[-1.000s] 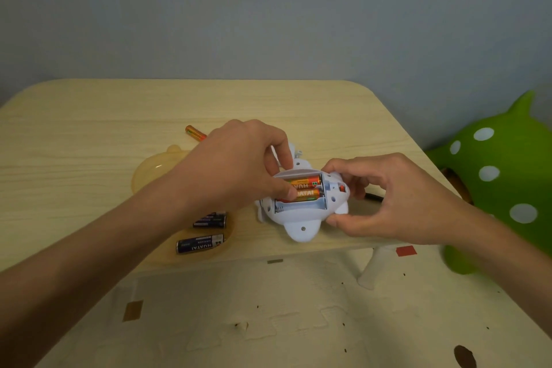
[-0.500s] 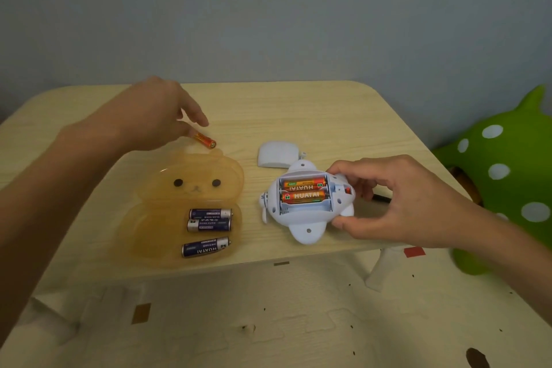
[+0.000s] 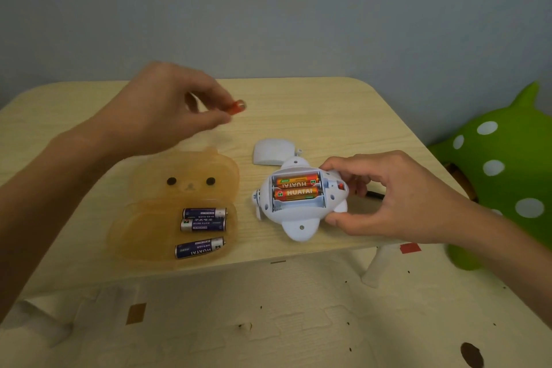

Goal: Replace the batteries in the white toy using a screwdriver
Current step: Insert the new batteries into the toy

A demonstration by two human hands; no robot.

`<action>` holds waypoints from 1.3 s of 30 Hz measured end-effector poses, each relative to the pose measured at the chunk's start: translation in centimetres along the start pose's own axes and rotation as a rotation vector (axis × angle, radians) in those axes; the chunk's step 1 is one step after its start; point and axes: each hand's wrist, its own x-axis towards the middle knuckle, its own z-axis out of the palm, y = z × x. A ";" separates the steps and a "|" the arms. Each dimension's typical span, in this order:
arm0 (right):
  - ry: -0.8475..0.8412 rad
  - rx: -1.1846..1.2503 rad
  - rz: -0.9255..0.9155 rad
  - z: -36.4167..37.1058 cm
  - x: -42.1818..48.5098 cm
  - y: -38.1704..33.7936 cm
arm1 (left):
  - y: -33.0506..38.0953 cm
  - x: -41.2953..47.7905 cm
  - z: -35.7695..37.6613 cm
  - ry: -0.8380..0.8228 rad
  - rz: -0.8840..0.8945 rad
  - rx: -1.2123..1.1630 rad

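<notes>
White toy [image 3: 300, 203] belly-up on bench [image 3: 328, 116], centre-right of frame, compartment open: two orange batteries [image 3: 295, 188] seated, lowest slot empty. Right hand [image 3: 385, 197] grips toy's right side. Left hand [image 3: 167, 110], upper left, pinches third orange battery [image 3: 237, 107] above bench.

The nearer orange battery [image 3: 298, 193] in the white toy [image 3: 300, 203] reads "HUATAI" in white letters. The orange battery behind it [image 3: 296, 181] carries the same word upside down. In the orange tray [image 3: 143, 218], the nearest purple battery [image 3: 199, 247] also shows "HUATAI" upside down. Print on the other two purple batteries [image 3: 203, 219] is too small to read.
</notes>
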 end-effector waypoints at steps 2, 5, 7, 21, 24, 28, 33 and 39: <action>0.000 0.003 -0.006 0.0 0.1 0.0 | 3.7 -1.4 0.2 -0.057 0.094 -0.251; 0.022 0.003 -0.013 0.2 0.2 -0.1 | 6.8 -3.0 2.1 -0.201 0.199 -0.408; 0.041 0.014 -0.008 0.3 0.1 -0.1 | 7.3 -3.4 3.4 -0.251 0.237 -0.427; 0.022 0.013 -0.033 0.3 0.2 -0.1 | 7.6 -3.6 4.7 -0.204 0.481 -0.104; 0.031 -0.002 -0.033 0.2 0.3 0.1 | 7.7 -4.1 4.3 -0.256 0.513 -0.020; 0.033 0.016 -0.030 0.2 0.1 0.2 | 7.8 -3.8 3.7 -0.298 0.467 -0.039; 0.031 -0.003 -0.018 -0.1 -0.3 0.4 | 5.0 0.2 2.9 -0.103 0.266 -0.008; 0.040 -0.009 -0.011 -0.4 -0.8 0.8 | 3.6 2.4 4.3 -0.284 0.061 0.182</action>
